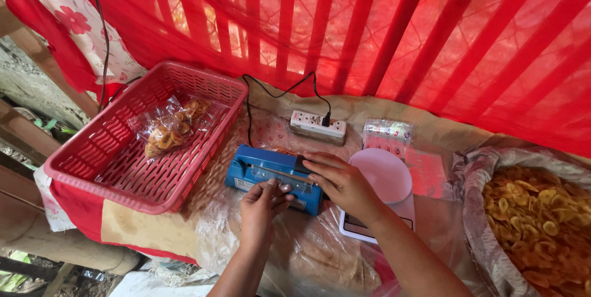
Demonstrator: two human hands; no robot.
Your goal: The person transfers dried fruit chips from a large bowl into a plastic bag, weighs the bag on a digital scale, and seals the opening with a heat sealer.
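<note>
A blue heat sealer (pixel 261 169) sits on the table's middle. My left hand (pixel 261 203) grips its front edge, with a clear plastic bag's edge under the fingers. My right hand (pixel 341 181) presses down on the sealer's right end, fingers curled over its black arm. The clear plastic bag (pixel 320 251) with chips lies in front of the sealer, toward me. A black cable runs from the sealer to a white power strip (pixel 317 126) behind it.
A red plastic basket (pixel 108 171) at left holds one sealed packet of chips (pixel 169 129). A white digital scale (pixel 385 180) stands right of the sealer. A sack of yellow chips (pixel 542 223) lies far right. Red cloth hangs behind.
</note>
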